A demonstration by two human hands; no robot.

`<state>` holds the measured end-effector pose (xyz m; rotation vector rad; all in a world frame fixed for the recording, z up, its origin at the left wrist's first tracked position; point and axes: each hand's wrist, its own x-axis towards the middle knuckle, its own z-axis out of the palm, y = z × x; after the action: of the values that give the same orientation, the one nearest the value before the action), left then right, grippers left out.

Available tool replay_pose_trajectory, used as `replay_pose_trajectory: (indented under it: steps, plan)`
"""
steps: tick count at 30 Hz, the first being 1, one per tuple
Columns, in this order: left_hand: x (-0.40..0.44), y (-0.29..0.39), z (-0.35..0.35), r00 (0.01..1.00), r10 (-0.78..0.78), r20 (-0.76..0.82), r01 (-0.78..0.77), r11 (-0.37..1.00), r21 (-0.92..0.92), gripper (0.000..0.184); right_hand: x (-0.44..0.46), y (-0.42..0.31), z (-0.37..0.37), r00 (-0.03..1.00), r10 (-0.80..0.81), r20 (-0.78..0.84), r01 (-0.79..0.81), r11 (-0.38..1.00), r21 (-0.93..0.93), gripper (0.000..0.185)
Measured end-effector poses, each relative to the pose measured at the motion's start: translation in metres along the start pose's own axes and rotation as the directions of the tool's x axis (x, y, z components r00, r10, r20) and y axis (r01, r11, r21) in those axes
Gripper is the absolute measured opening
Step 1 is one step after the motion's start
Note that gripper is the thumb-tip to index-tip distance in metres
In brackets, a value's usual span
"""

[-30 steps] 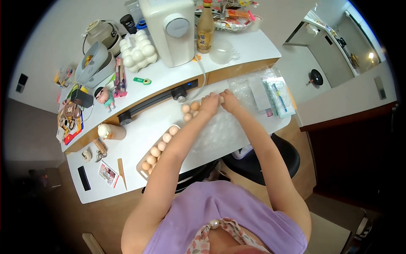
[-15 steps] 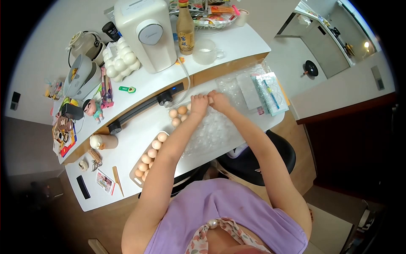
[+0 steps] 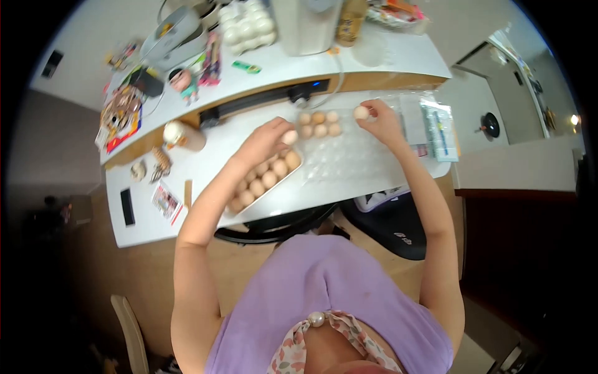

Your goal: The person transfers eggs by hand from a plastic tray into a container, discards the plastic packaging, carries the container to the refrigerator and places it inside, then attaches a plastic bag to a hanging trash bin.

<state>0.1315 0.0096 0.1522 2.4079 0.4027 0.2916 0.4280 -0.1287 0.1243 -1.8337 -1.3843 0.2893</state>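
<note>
My left hand (image 3: 266, 142) is closed around an egg (image 3: 289, 137) above the far end of a white tray (image 3: 296, 171). Rows of brown eggs (image 3: 269, 180) fill that tray, partly hidden under my left hand and forearm. In my right hand (image 3: 382, 124), another egg (image 3: 361, 113) is pinched between thumb and fingers. Both held eggs flank a group of several eggs (image 3: 320, 130) in two short rows at the back of a clear plastic egg tray (image 3: 349, 156). The moulded cups nearer me in the clear tray hold no eggs.
A raised shelf (image 3: 274, 78) runs behind, carrying a white egg carton (image 3: 246, 28), a white appliance (image 3: 305, 28), a bottle (image 3: 352, 22) and a doll (image 3: 183, 84). A lidded cup (image 3: 185, 135) stands left. Packets (image 3: 439, 134) lie right; a black chair (image 3: 392, 227) is below the desk.
My hands, together over the clear tray before, are now apart. The left is over the white tray with an egg; the right has an egg farther right. The whole view has shifted.
</note>
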Motion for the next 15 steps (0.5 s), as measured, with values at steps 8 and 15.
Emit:
replay_pose_trajectory:
  steps: [8,15]
  plan:
    - [-0.169,-0.024,-0.049,0.968,-0.235,-0.082,0.243,0.965,0.099,0.035,-0.042,-0.141,0.093,0.921,-0.195,0.337,0.124,0.967,0.222,0.039]
    - [-0.215,-0.062,-0.025,0.985,-0.173,-0.022,0.174,0.966,0.193,0.037,-0.096,-0.223,0.194,0.836,-0.284,0.47,0.217,0.957,0.193,0.031]
